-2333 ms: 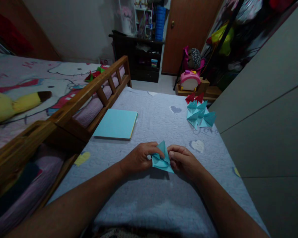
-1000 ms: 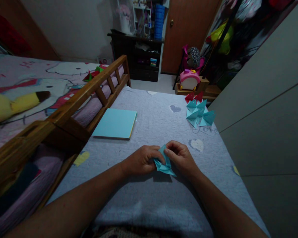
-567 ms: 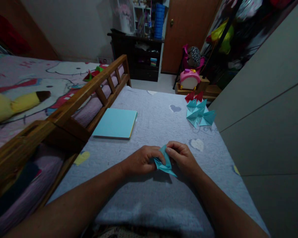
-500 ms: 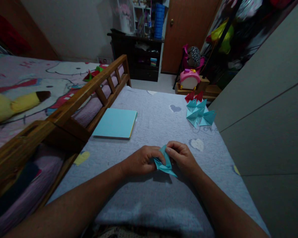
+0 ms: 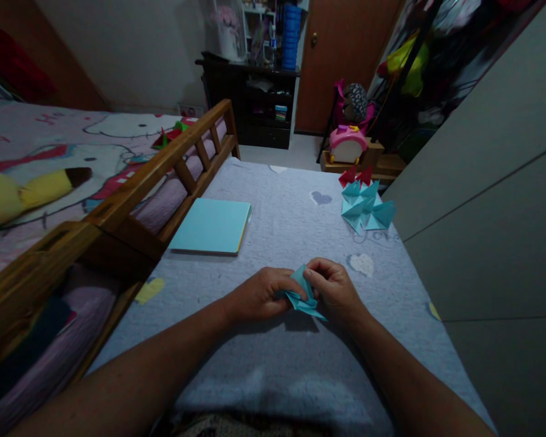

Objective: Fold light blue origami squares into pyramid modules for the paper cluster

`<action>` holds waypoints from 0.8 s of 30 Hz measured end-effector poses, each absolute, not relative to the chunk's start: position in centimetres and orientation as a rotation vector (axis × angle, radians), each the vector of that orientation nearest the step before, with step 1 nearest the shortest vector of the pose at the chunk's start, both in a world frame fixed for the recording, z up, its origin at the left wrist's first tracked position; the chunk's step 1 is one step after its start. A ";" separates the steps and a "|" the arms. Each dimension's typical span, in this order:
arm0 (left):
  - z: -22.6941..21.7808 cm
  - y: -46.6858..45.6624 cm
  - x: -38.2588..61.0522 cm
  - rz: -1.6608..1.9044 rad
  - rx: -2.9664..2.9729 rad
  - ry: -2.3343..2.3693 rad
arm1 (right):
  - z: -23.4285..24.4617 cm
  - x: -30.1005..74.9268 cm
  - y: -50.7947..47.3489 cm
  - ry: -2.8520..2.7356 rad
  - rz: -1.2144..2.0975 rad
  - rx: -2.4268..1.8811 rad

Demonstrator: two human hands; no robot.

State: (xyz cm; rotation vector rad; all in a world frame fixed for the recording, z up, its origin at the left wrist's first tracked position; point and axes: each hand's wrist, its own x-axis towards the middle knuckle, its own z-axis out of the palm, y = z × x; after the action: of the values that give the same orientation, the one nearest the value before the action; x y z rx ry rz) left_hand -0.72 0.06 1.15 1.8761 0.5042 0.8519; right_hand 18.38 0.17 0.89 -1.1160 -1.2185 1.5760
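A partly folded piece of light blue origami paper is held between both hands, just above the bed cover. My left hand grips its left side, the thumb lying across the folds and the other fingers partly hidden. My right hand pinches the paper's upper right edge between thumb and fingertips. A pointed flap sticks up at the top, and a lower corner points to the right. Ahead and to the left lies a stack of square blue paper. Several folded blue paper shapes sit at the far right.
Red folded paper shapes stand behind the blue ones. A wooden bed rail runs along the left, with a yellow plush toy beyond it. Pale cabinet panels border the right side. A pink toy case stands past the bed's end.
The paper has shifted and turned slightly between my fingers, its lower edge moving a little to the right. Both hands keep their hold in nearly the same place.
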 end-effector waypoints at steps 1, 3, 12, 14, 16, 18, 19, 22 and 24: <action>1.1 0.1 -0.7 0.853 1.872 0.497 | 0.9 18.4 0.2 -1.222 1.580 -1.111; 1.1 0.1 -0.7 0.852 1.864 0.484 | 0.9 18.4 0.2 -1.229 1.586 -1.108; 1.4 0.0 -0.6 0.850 1.805 0.484 | 1.3 18.0 -0.1 -1.089 1.649 -1.106; 1.4 0.0 -0.6 0.850 1.779 0.480 | 1.2 18.0 -0.2 -1.046 1.677 -1.092; 1.4 0.1 -0.6 0.845 1.750 0.479 | 1.0 18.1 -0.2 -1.001 1.705 -1.081; 1.2 0.1 -0.7 0.843 1.731 0.472 | 0.9 18.1 -0.2 -0.966 1.723 -1.074; 1.1 0.1 -0.7 0.838 1.728 0.472 | 0.8 18.1 -0.2 -0.959 1.728 -1.072; 0.8 0.1 -0.7 0.823 1.721 0.490 | 0.8 18.2 -0.2 -0.963 1.739 -1.072; 0.8 0.0 -0.7 0.826 1.711 0.491 | 0.9 18.2 -0.2 -0.961 1.749 -1.075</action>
State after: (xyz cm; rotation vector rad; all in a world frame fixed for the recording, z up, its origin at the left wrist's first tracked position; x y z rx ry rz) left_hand -0.73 0.04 0.83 1.7111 0.4908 0.8256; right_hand 18.15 -0.19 0.88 -1.0751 -0.9609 1.7488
